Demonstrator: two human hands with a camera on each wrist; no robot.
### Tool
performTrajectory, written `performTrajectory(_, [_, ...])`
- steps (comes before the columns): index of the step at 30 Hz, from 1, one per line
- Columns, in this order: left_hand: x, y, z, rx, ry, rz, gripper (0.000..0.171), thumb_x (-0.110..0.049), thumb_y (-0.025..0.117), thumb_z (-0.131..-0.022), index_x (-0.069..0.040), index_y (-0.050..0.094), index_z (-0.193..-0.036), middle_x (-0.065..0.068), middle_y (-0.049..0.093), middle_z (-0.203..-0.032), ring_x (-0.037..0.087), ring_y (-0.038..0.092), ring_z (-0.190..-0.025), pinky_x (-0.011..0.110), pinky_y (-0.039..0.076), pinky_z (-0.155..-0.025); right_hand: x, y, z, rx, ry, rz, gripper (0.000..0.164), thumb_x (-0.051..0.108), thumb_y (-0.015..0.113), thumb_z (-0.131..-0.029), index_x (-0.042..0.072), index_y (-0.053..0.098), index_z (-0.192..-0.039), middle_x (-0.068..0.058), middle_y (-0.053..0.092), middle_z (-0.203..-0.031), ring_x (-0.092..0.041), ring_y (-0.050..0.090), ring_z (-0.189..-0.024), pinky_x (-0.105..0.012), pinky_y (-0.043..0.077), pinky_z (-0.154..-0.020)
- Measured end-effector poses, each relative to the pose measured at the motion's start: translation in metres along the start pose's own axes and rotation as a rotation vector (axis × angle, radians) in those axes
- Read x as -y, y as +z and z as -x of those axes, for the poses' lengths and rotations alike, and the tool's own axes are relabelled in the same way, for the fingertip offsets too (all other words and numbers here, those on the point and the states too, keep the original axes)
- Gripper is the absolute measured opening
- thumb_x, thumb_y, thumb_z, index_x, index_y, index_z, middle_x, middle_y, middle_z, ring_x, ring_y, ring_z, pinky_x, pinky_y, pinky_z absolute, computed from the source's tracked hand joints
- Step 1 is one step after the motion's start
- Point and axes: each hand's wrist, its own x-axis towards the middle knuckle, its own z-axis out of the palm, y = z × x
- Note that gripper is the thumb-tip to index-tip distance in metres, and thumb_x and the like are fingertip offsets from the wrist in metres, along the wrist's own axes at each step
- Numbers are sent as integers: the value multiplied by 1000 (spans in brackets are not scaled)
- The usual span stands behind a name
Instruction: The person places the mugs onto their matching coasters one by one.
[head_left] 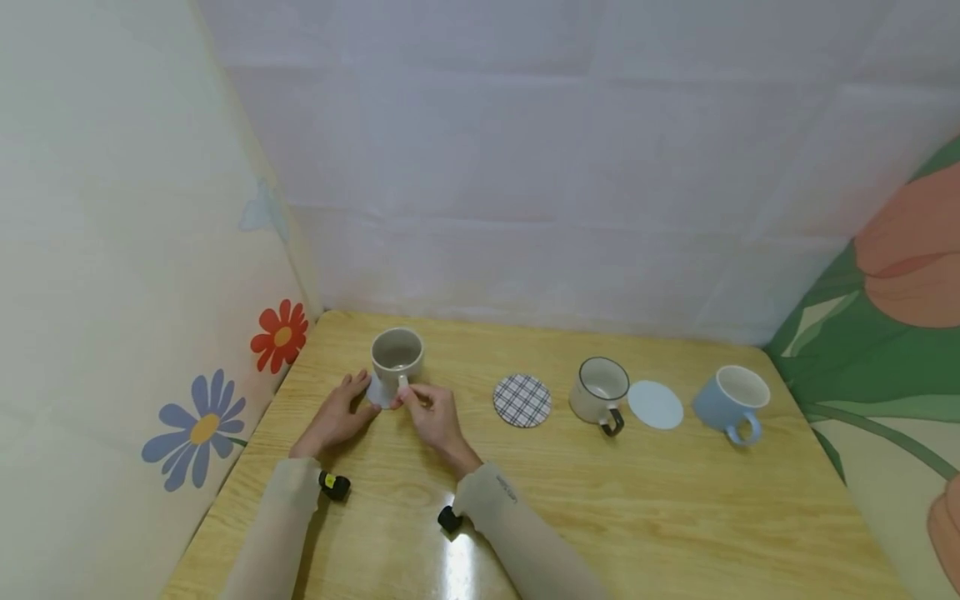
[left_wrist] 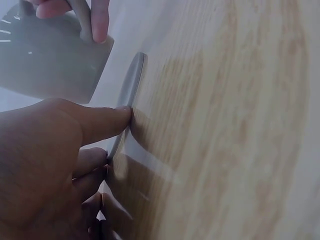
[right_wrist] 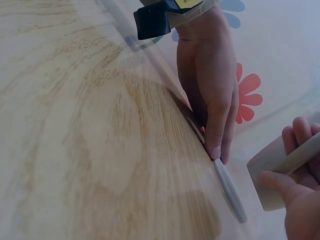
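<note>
My right hand pinches the handle of a beige-grey mug, thumb and fingers closed round it. In the left wrist view a gap shows between the mug's base and a thin round coaster lying on the table below. From the head view the mug hides most of this pale coaster. At the coaster's left edge, my left hand holds the rim with thumb and fingers. The right wrist view shows the left hand reaching down to that rim, beside the raised mug.
Right of the hands lies a black-and-white checked coaster. Beyond it stand a white mug with a dark rim, a pale blue coaster and a blue mug. White cloth hangs behind the wooden table.
</note>
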Motion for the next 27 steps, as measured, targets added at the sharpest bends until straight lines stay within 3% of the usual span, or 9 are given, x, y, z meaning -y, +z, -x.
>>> performTrajectory(5, [0,0,-3,5,-2,0,69,-26,64,-107,3,35,-163,23,24,-174,54,13,-161,72,15,-128,1,2,-3,10,12,-9,19,6,68,-103,-7,79,-95,-22,80,-89,-33,78,-101,-26,57,-97])
performTrajectory(9, [-1,0,-3,12,-14,2,69,-27,63,-108,2,35,-164,22,23,-175,54,12,-161,73,15,-128,-1,3,-5,25,17,5,20,7,66,-104,-7,79,-95,-20,80,-89,-28,78,-98,-31,58,-99])
performTrajectory(27, [4,2,-2,13,-20,20,71,-29,64,-107,1,34,-164,23,23,-175,55,12,-161,74,15,-127,-12,9,-6,31,-28,18,22,6,66,-103,-7,79,-92,-22,80,-87,-14,76,-89,-20,56,-85])
